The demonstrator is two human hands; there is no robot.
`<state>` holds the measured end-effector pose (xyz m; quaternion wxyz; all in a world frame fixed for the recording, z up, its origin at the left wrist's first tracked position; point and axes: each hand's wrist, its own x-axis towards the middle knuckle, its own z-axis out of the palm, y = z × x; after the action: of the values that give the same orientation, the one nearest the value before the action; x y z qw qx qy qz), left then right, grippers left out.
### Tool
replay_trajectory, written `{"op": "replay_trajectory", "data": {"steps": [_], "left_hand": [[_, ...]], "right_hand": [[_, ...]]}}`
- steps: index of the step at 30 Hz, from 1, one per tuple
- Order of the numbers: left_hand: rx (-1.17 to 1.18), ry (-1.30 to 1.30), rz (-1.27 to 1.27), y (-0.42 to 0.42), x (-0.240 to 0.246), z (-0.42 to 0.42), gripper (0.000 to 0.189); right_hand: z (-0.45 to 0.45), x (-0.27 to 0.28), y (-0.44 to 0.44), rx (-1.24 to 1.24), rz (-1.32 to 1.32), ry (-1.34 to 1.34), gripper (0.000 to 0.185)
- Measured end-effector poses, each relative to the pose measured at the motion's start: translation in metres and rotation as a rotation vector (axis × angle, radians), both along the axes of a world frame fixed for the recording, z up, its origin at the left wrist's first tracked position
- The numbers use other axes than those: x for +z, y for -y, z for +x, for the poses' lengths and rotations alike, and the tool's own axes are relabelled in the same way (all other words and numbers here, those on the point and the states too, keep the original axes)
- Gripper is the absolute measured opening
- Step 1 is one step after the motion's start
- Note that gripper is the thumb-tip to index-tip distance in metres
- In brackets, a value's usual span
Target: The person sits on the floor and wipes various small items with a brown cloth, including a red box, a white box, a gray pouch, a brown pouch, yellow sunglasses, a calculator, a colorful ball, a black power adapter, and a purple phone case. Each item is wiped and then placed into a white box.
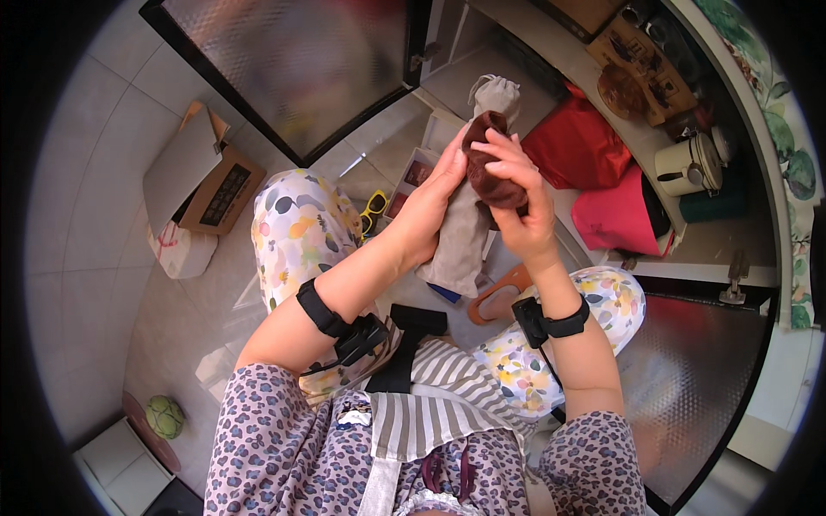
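Note:
A long beige drawstring cloth pouch (458, 238), gathered at its top, is held upright before me. My left hand (435, 193) supports it from the left side, with the palm and fingers against the cloth. My right hand (523, 187) holds a dark brown cloth (487, 161) against the front of the pouch, its fingers curled around the cloth. Part of the pouch's middle is hidden behind the brown cloth and my fingers.
An open cabinet on the right holds a red bag (581, 142), a pink bag (613, 216) and a cream canister (681, 171). Yellow sunglasses (374, 209) lie near my left knee. An open cardboard box (222, 193) stands left; a cabinet door (303, 64) is ahead.

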<state>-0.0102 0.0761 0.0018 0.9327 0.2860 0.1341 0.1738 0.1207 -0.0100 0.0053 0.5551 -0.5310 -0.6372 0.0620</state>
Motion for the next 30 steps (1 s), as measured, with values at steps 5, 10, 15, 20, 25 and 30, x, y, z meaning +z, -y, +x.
{"op": "replay_trajectory", "data": {"steps": [5,10,15,20,25,30], "left_hand": [[0.055,0.002,0.03,-0.007,-0.014,-0.007,0.055],[0.11,-0.058,-0.016,-0.02,-0.014,-0.012,0.067],[0.122,-0.086,0.116,-0.026,-0.033,-0.012,0.062],[0.046,-0.146,-0.034,-0.016,-0.038,-0.014,0.064],[0.049,-0.094,0.03,-0.002,-0.04,-0.008,0.068],[0.047,-0.027,0.17,0.014,-0.006,-0.009,0.066]], "right_hand": [[-0.016,0.006,0.002,0.078,-0.017,0.092,0.038],[-0.045,0.009,0.012,0.235,-0.038,0.213,0.031],[-0.072,0.004,0.026,0.325,-0.034,0.265,0.032],[-0.065,0.014,0.026,0.222,0.049,0.405,0.027],[-0.054,0.006,0.024,0.061,0.055,0.524,0.017],[-0.042,0.008,0.027,-0.102,0.069,0.414,0.019]]}}
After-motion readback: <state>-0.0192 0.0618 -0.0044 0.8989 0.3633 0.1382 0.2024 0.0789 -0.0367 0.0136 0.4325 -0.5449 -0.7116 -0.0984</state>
